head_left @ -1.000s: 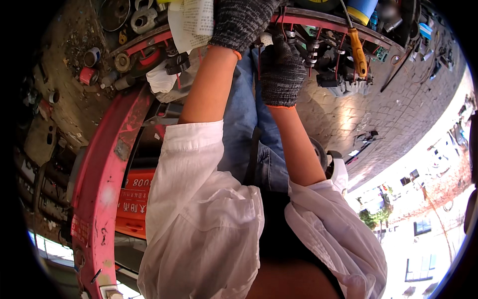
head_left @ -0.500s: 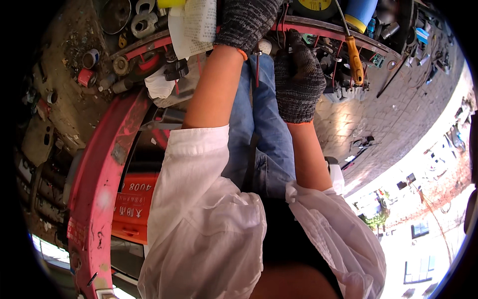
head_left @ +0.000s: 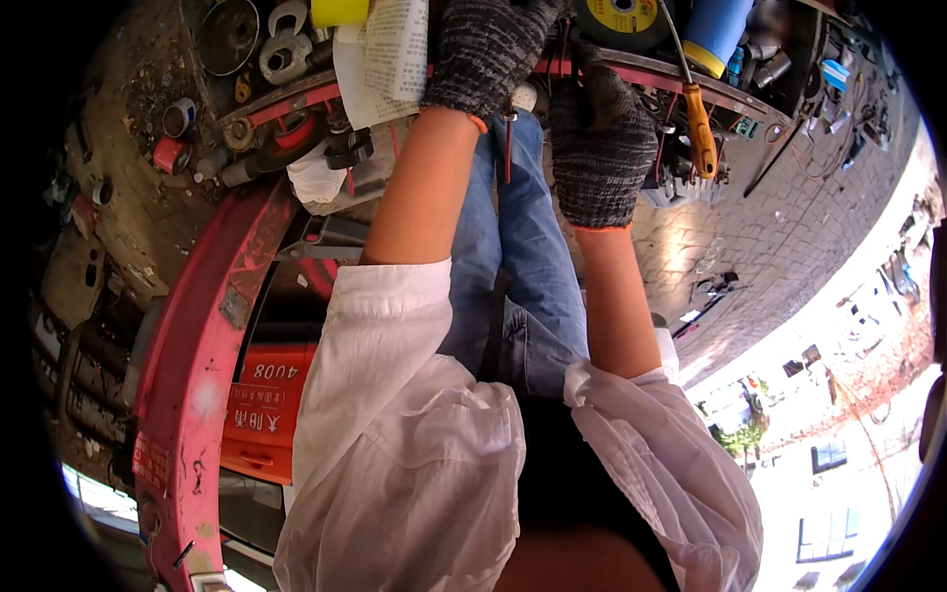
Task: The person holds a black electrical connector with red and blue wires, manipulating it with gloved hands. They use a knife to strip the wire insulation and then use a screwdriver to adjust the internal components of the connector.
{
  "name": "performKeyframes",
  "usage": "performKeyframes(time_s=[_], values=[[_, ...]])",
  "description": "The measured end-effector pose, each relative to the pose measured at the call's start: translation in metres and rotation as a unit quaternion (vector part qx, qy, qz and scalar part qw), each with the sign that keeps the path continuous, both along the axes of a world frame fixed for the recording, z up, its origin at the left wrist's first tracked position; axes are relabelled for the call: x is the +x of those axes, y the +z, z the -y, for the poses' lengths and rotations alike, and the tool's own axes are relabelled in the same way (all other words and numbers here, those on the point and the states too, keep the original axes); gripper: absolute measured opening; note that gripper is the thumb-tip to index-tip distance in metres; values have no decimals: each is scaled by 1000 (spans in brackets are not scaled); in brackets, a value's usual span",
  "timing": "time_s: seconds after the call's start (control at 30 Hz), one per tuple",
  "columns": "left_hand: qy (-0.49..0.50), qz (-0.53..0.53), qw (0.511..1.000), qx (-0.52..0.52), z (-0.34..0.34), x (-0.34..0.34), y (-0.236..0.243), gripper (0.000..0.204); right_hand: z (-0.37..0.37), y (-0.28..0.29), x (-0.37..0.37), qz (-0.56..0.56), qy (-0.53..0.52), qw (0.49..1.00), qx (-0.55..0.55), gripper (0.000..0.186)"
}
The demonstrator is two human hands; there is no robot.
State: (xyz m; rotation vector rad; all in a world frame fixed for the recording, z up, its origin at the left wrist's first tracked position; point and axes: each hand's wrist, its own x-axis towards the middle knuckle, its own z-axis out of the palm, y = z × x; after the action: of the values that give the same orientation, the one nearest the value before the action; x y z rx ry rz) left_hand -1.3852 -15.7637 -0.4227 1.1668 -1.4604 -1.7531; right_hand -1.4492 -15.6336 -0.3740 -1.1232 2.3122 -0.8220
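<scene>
My left hand [head_left: 493, 54], in a dark grey knit glove with an orange cuff, reaches over the bench edge beside a printed paper sheet [head_left: 395, 59]. Its fingertips lie at the upper rim of the picture, so their grip is hidden. My right hand [head_left: 604, 148], gloved alike, is at the red front rail [head_left: 671, 79], thumb pointing away from me and fingers curled in. Whatever those fingers hold is hidden behind the glove. A thin dark wire [head_left: 562, 44] shows between the hands. Just beyond the right hand lies a black cutting disc with a yellow label [head_left: 623, 12].
A screwdriver with an orange handle [head_left: 700, 133] hangs at the rail, right of my right hand. A blue and yellow cylinder [head_left: 714, 39] stands behind it. Large wrench heads [head_left: 286, 49] and a round metal pan [head_left: 229, 37] lie at left. A red metal beam [head_left: 197, 375] runs along my left.
My right hand has shifted slightly right and away from me. My left hand has moved a little nearer. More of the yellow-labelled disc shows now.
</scene>
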Motion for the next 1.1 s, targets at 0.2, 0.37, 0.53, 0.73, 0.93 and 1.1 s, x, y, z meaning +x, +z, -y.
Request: performKeyframes(time_s=[0.2, 0.37, 0.53, 0.73, 0.93, 1.1], values=[[5, 7, 1000, 4, 0, -1, 2, 23, 1, -2, -1, -11, 7, 1000, -3, 36], [7, 20, 1000, -16, 0, -1, 0, 21, 1, -2, -1, 23, -4, 1000, -17, 37], [8, 40, 998, -52, -2, 0, -1, 22, 1, 0, -2, 18, 12, 1000, 9, 37], [2, 74, 995, -64, -1, 2, 8, 23, 1, -1, -1, 38, 0, 999, -25, 37], [2, 72, 995, -73, -2, 2, 7, 24, -1, -2, -1, 17, 8, 1000, 9, 38], [1, 67, 995, -76, -1, 2, 4, 25, 1, -5, -2, -10, 12, 1000, -9, 38]])
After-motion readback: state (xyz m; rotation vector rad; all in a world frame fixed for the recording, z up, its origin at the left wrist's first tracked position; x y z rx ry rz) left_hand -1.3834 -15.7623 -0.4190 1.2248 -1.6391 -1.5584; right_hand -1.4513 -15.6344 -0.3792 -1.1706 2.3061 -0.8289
